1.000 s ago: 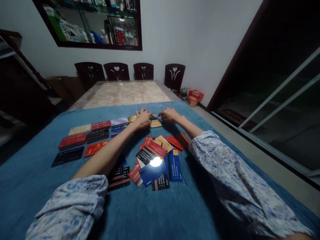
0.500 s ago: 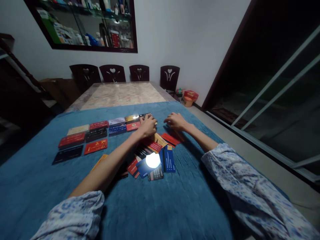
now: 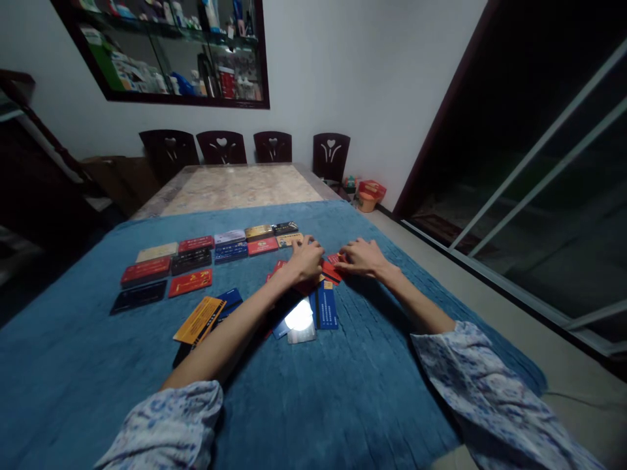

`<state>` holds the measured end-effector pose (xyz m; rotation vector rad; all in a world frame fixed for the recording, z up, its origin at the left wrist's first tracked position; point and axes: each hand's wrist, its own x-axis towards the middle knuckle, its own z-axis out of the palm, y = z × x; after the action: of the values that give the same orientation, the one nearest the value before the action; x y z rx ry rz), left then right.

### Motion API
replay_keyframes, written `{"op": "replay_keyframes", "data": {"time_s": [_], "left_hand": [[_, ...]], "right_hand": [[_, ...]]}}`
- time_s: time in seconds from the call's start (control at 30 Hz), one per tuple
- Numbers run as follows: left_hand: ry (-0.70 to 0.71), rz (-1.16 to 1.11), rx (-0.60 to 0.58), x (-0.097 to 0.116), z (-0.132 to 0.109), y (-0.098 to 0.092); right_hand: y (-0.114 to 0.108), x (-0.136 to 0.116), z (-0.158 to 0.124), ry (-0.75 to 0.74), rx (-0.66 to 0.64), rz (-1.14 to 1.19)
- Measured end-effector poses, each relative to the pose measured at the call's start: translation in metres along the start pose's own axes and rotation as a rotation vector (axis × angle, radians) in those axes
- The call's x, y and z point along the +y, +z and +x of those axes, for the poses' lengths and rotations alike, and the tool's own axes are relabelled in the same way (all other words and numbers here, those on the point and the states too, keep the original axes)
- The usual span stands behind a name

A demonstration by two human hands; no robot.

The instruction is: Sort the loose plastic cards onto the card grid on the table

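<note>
Plastic cards cover a blue cloth on the table. Tidy rows of cards lie at the left and centre; the far end of the rows holds a gold card, a dark card and a tan card. A loose heap of cards sits nearer me, with a bright glare on a blue one. My left hand rests curled on the far edge of the heap. My right hand lies beside it, fingers touching a red card.
An orange card and a blue card lie apart, left of my left forearm. Beyond the cloth the marble tabletop is bare, with several dark chairs behind. A red basket stands on the floor at right.
Both hands have drawn back from the far end of the card rows to the loose heap. The tan card now lies at the row's end. The camera has tilted slightly.
</note>
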<state>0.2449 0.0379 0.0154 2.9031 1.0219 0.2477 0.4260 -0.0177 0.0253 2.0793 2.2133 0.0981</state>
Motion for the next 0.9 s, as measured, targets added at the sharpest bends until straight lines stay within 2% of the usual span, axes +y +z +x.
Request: {"op": "replay_keyframes", "data": {"time_s": [0.27, 0.47, 0.7, 0.9], "left_hand": [[0.017, -0.052, 0.011, 0.007, 0.001, 0.011], [0.037, -0.075, 0.003, 0.004, 0.002, 0.017], [0.035, -0.083, -0.002, 0.005, -0.002, 0.014], [0.038, -0.102, -0.004, 0.001, 0.004, 0.025]], "right_hand": [[0.008, -0.004, -0.007, 0.037, -0.046, 0.02], [0.016, -0.003, -0.006, 0.028, 0.022, 0.08], [0.024, -0.001, -0.002, -0.084, 0.096, 0.133], [0.038, 0.01, 0.001, -0.22, 0.153, 0.256]]}}
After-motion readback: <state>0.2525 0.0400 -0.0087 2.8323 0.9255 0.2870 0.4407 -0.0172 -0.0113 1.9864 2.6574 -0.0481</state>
